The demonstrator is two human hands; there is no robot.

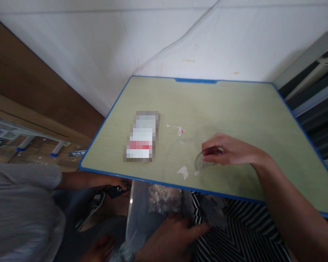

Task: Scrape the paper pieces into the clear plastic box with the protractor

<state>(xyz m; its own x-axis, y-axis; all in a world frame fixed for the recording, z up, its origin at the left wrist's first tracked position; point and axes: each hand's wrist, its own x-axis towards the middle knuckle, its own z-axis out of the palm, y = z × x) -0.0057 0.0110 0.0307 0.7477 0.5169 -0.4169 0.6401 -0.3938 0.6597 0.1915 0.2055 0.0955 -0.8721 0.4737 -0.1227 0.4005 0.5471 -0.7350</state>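
Observation:
My right hand (220, 150) is closed above the table, pinching a clear, half-round plastic piece (200, 162) with fine marks along its curve. A dark reddish edge shows between its fingers; I cannot make out whether that belongs to the same piece. My left hand (172, 234) is low in front of the table, by a clear plastic tub (133, 214). Its thumb is stretched out to the right, apart from the other fingers, and I see nothing held in it. Inside the tub lies a heap of small pale, shiny pieces (164, 198).
A blurred-out flat rectangle (142, 136) lies on the blue-edged table (235, 105). Small paper scraps (183, 172) lie near the front edge. A co-worker in a grey shirt (22, 211) sits at left, holding a dark object (116, 191). Folded metal frames (311, 80) lean at right.

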